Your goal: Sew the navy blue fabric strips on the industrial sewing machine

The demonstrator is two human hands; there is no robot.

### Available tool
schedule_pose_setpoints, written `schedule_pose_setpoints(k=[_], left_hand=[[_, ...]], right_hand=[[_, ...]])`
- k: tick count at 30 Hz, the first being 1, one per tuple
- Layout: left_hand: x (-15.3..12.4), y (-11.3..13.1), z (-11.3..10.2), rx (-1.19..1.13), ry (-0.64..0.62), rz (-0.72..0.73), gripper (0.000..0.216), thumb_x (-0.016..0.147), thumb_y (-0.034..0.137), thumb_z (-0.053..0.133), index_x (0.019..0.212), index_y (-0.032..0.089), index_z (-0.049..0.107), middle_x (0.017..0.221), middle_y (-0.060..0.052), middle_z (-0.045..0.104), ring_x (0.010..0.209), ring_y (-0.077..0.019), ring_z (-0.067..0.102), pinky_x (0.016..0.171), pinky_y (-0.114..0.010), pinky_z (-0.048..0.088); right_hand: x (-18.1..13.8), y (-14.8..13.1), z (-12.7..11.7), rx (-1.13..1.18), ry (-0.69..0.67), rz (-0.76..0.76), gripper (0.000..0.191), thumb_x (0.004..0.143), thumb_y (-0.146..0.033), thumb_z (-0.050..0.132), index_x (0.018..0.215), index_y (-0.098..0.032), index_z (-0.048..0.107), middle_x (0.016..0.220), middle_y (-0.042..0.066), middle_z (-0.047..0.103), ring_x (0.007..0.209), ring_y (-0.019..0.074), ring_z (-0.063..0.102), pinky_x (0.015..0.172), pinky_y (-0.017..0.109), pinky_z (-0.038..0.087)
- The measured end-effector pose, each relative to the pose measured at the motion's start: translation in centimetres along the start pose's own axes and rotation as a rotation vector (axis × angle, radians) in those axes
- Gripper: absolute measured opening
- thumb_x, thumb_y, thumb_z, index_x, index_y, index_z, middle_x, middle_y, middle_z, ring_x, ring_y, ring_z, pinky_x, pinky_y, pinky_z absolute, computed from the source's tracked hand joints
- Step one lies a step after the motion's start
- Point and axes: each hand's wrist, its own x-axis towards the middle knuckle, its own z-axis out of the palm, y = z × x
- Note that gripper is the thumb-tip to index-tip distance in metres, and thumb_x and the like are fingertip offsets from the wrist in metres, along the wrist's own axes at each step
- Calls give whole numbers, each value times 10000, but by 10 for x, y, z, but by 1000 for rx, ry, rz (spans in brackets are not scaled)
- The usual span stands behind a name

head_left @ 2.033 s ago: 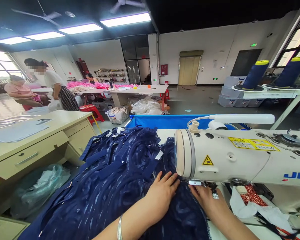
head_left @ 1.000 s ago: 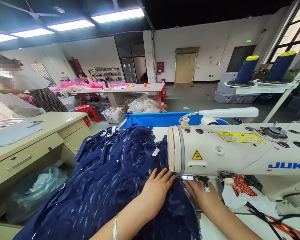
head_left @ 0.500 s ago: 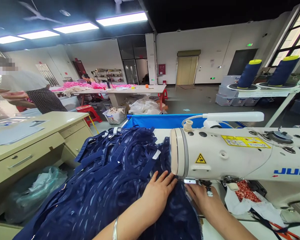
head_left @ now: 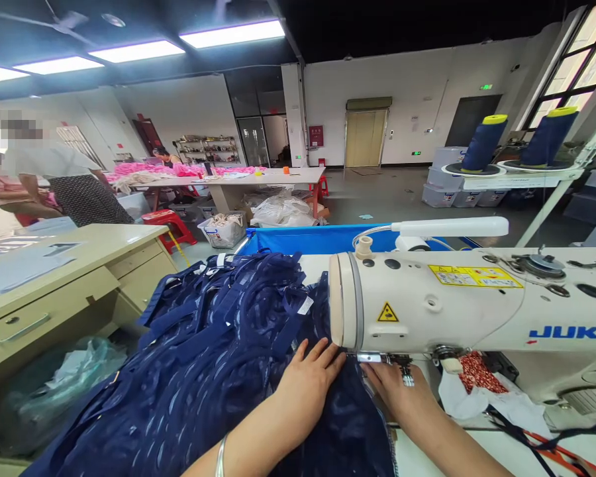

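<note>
Grip, left hand (head_left: pixel 305 384): fingers spread flat, palm pressed down on the navy fabric (head_left: pixel 213 371), clasping nothing; silver bangle (head_left: pixel 220 457) at the wrist. Grip, right hand (head_left: pixel 402 394): fingers extended low on the same fabric directly under the presser foot (head_left: pixel 377 358); whether they pinch the cloth cannot be told. Navy fabric: large heaped pile with pale dashes, lying on the counter (head_left: pixel 427 457) left of the machine head, its near edge fed beneath the needle area between both hands. Sewing machine (head_left: pixel 457 305): cream, lettered JUKI, yellow warning labels. Two navy thread cones (head_left: pixel 484 142) on a stand behind. Blue bin (head_left: pixel 322 238) beyond the pile. Beige desk (head_left: pixel 74 278) at left.
</note>
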Motion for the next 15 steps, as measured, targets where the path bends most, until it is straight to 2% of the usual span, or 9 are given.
schedule_pose_setpoints(k=[8, 12, 15], left_hand=[[0, 1, -2, 15, -9, 1, 643, 850, 72, 398, 1479, 199, 438, 1524, -103, 444, 1423, -296, 375, 1181, -579, 255], [0, 1, -1, 17, -8, 0, 641, 853, 69, 397, 1480, 197, 439, 1525, -112, 441, 1419, -299, 380, 1178, -581, 259], [-1, 2, -3, 23, -14, -5, 662, 840, 59, 406, 1490, 183, 422, 1527, -126, 434, 1416, -303, 384, 1177, -581, 259]], right_hand=[[10, 6, -14, 41, 143, -26, 260, 968, -179, 542, 1136, -278, 715, 776, 32, 664, 649, 229, 614, 589, 335, 430], [11, 2, -11, 69, 119, 18, 304, 910, -114, 584, 1088, -323, 715, 822, -1, 697, 661, 227, 619, 612, 334, 417], [14, 1, -16, 139, 93, 31, 268, 935, -128, 570, 1061, -316, 712, 854, -15, 711, 691, 226, 631, 633, 331, 425]])
